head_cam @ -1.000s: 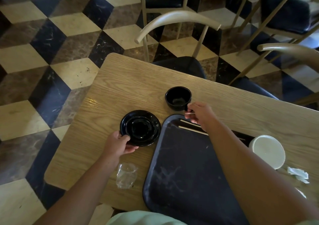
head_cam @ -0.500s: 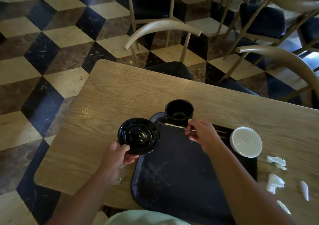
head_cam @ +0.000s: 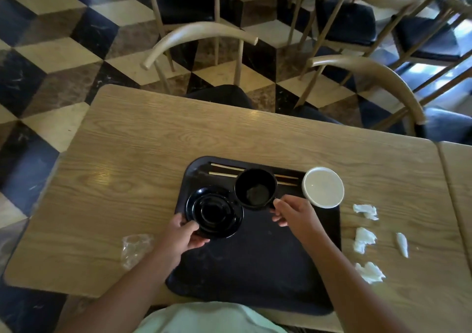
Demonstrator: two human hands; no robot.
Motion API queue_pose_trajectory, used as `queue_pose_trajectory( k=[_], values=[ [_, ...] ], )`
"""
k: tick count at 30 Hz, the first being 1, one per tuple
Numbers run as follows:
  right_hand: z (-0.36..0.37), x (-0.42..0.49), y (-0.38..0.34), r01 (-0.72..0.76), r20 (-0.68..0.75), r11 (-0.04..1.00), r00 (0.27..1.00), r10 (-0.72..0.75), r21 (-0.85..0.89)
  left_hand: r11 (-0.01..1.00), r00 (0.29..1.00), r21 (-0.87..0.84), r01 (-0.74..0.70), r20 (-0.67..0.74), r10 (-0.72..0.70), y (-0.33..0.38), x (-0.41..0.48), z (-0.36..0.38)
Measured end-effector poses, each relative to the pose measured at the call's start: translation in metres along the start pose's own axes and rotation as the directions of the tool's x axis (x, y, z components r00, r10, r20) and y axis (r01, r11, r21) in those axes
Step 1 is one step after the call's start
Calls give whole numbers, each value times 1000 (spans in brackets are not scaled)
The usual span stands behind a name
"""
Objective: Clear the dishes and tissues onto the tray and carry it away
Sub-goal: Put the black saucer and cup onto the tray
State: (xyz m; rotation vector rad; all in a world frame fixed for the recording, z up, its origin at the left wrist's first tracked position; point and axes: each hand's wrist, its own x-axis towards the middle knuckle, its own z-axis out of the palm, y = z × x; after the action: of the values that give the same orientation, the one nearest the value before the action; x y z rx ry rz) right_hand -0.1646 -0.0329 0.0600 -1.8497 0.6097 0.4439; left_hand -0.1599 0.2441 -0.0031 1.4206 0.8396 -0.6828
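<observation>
A black tray lies on the wooden table in front of me. My left hand grips the near rim of a black plate at the tray's left edge. My right hand pinches the near rim of a black bowl over the tray's far part. Chopsticks lie along the tray's far edge, partly behind the bowl. A white bowl sits at the tray's far right corner. Several crumpled white tissues lie on the table right of the tray.
A clear crumpled plastic wrapper lies on the table left of my left arm. Wooden chairs with dark seats stand beyond the table's far edge. A second table adjoins on the right. The floor is checkered tile.
Both hands have carried their dishes rightward and onto the tray: the black plate now rests at its left edge, the black bowl over the chopsticks. My view has shifted right, showing more tissues.
</observation>
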Motion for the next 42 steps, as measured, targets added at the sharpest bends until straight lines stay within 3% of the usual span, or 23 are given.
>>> queue_pose_trajectory(
  k=[12,21,29,42],
  values=[
    [31,-18,14,-89,80,989,994,79,121,992,990,-36,120,-76,-122,-6,29,8],
    [55,-4,2,-84,130,982,990,62,169,992,990,-20,127,-57,-128,-1,31,14],
    [74,4,5,-97,149,990,985,81,102,993,992,55,106,-75,-102,8,31,25],
    [64,26,7,-88,380,991,917,118,-97,991,995,85,99,-26,-97,5,29,22]
  ],
)
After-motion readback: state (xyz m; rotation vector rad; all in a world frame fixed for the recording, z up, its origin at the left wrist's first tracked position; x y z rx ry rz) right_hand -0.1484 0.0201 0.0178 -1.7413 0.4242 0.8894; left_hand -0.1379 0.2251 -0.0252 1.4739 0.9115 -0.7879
